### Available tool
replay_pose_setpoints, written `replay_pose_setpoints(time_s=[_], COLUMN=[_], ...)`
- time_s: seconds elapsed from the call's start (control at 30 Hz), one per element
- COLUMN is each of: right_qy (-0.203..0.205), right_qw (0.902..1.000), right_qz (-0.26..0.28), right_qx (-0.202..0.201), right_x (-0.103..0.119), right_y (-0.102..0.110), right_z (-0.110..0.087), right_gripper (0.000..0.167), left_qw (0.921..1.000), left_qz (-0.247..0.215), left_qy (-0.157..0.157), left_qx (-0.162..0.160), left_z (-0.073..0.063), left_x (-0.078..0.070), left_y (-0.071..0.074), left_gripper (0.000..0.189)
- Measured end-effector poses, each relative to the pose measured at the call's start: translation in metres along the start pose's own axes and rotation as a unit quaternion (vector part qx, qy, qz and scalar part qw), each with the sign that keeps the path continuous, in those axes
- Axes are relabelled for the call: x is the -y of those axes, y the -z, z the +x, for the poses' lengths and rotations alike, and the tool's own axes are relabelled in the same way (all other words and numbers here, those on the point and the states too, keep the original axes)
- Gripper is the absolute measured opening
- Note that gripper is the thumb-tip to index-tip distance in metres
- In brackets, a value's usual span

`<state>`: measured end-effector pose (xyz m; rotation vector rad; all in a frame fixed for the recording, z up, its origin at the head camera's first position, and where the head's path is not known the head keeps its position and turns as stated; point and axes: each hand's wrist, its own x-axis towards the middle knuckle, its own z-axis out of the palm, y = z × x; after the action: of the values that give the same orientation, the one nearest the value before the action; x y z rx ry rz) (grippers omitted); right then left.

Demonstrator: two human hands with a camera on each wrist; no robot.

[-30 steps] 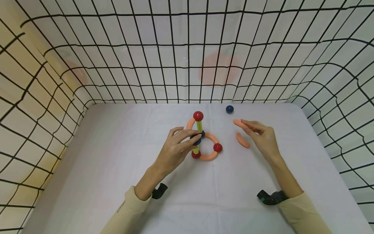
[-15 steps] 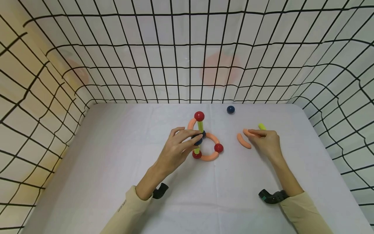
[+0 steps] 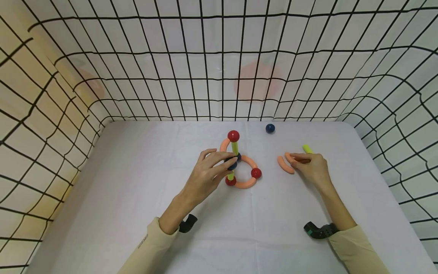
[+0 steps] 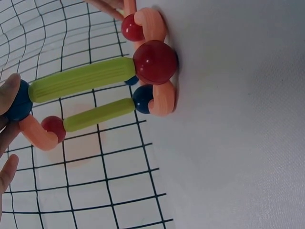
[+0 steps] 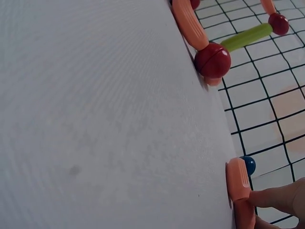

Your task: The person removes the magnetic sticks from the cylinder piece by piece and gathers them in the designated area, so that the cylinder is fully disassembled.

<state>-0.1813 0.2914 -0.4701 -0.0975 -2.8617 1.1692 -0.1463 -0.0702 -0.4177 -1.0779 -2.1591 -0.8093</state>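
A magnetic ball-and-stick structure stands mid-table, with red balls, curved orange sticks and upright yellow-green sticks. My left hand holds the blue ball that tops the nearer upright stick; its fingers partly cover that ball in the head view. To the right, my right hand pinches a curved orange stick down at the table. Close beside it lies another curved orange stick. In the right wrist view, a finger touches the pinched stick's side.
Toward the back of the table sits a loose blue ball. A yellow-green stick lies just beyond the right hand, which partly hides it. Black netting rises behind the white-covered table and along both sides.
My right hand has brought its curved orange stick nearer and down beside the other one, uncovering part of the yellow-green stick. The left hand keeps its hold on the structure's blue ball.
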Motion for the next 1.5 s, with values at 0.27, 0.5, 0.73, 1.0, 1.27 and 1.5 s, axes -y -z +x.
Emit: replay_pose_setpoints(time_s=[0.27,0.5,0.73,1.0,1.27,1.5], right_qy=[0.005,-0.006,-0.001,0.003,0.06,0.135], right_qw=[0.9999,0.9994,0.9996,0.9999,0.997,0.9885], right_qz=[-0.003,0.012,0.007,0.002,0.047,0.067], right_qx=[0.009,0.032,0.029,0.01,-0.013,0.015], right_x=[0.001,0.002,0.005,0.008,0.024,0.043], right_y=[-0.002,-0.002,-0.003,-0.004,-0.006,-0.02], right_z=[0.001,0.0,0.001,0.0,-0.005,-0.01], right_gripper=[0.036,0.039,0.038,0.039,0.039,0.038], left_qw=[1.0,1.0,0.9999,0.9999,0.9999,0.999], left_qz=[0.001,0.001,0.0,-0.003,-0.008,-0.041], left_qy=[0.004,0.0,-0.012,-0.01,-0.007,0.016], left_qx=[0.007,0.009,0.006,0.01,-0.003,-0.009], left_z=[-0.001,0.0,0.0,0.0,0.001,0.0], left_x=[0.0,0.0,0.001,0.002,0.003,0.007], left_y=[0.0,0.001,0.001,0.002,0.005,0.013], left_gripper=[0.043,0.044,0.045,0.045,0.047,0.052])
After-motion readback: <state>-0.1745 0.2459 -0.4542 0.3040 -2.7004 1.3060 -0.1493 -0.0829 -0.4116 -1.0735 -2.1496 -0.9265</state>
